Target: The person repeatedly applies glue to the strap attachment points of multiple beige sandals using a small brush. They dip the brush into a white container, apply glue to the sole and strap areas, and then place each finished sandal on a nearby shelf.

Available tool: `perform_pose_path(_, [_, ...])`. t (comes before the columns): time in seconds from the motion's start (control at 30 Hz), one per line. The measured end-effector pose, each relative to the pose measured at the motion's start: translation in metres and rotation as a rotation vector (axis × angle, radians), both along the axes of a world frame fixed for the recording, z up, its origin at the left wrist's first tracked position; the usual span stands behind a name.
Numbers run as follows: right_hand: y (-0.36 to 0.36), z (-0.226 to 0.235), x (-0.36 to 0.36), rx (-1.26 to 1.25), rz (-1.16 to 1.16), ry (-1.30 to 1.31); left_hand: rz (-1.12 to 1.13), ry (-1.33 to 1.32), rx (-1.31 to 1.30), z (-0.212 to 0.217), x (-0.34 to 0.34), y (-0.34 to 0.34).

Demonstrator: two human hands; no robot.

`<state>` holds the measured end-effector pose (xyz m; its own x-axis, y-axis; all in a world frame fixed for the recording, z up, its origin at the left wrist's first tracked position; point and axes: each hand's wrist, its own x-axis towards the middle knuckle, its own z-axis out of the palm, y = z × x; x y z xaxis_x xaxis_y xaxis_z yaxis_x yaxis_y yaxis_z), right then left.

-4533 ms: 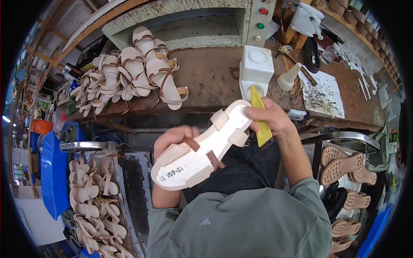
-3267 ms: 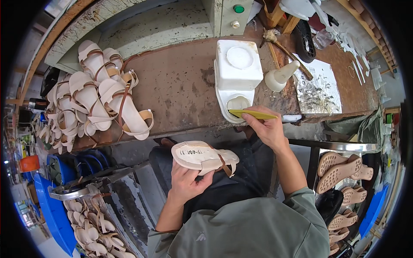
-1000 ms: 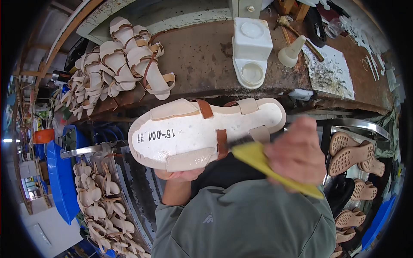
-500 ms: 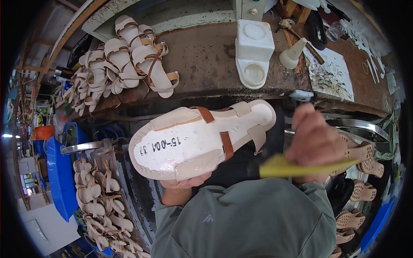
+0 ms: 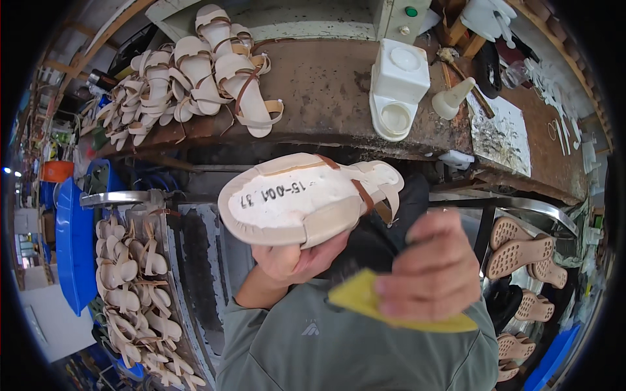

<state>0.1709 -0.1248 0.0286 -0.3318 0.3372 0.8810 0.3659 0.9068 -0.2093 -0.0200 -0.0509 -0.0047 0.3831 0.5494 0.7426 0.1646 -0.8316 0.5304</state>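
Left hand (image 5: 297, 257): clamped on an elongated sandal (image 5: 287, 199), white underside up
Right hand (image 5: 430, 277): apart, clamped on flat yellow tool (image 5: 358, 296)
Bench (image 5: 313, 85): stained brown

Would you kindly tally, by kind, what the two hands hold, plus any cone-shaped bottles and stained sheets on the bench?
Sandal, in the left hand: 1
Yellow tool, in the right hand: 1
Cone-shaped bottle: 1
Stained sheet: 1
Total: 4
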Motion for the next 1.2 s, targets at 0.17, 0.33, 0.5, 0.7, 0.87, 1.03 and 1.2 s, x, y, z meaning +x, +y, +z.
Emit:
perform_pose_path(0.17, [0.018, 0.003, 0.001, -0.05, -0.18, 0.01, 0.091, 0.045, 0.039, 0.001, 0.0, -0.003])
perform_pose_path(0.33, [0.007, 0.002, -0.006, 0.127, -0.092, 0.089, 0.082, 0.012, 0.121, -0.01, 0.0, 0.0])
perform_pose_path(0.5, [0.015, 0.004, 0.0, -0.016, 0.048, 0.01, 0.165, 0.057, 0.083, 0.0, -0.001, -0.008])
perform_pose_path(0.7, [0.016, -0.001, 0.0, -0.367, -0.164, 0.22, 0.174, -0.068, 0.018, 0.001, 0.0, -0.009])
perform_pose_path(0.87, [0.011, -0.01, 0.013, -0.157, 0.201, 0.46, 0.125, -0.078, -0.002, -0.002, -0.003, -0.006])
perform_pose_path(1.03, [0.017, -0.014, 0.023, -0.368, -0.037, 0.498, 0.05, -0.134, -0.088, -0.004, -0.007, -0.01])
perform_pose_path(1.2, [0.014, -0.014, 0.027, -0.338, -0.102, 0.374, 0.042, -0.179, -0.043, -0.007, -0.005, -0.009])
